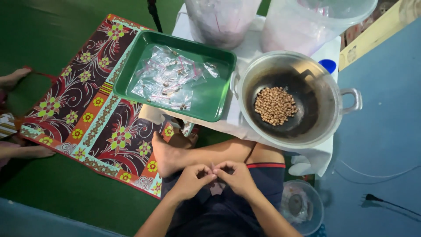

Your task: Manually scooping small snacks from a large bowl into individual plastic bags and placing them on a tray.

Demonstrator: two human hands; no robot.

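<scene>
the small clear plastic packet (215,175), barely visible in the head view, is pinched between the fingertips of the left hand (189,181) and the right hand (239,177), both closed on it over the lap at about 6 o'clock; so slight a grip could let it slip, i judge. at 12 o'clock the green rectangular plastic tray (215,94) holds small clear packets (169,79) with a few nuts each, and at 2 o'clock the round metal pot (326,87) holds a heap of tan peanuts (275,105).
</scene>
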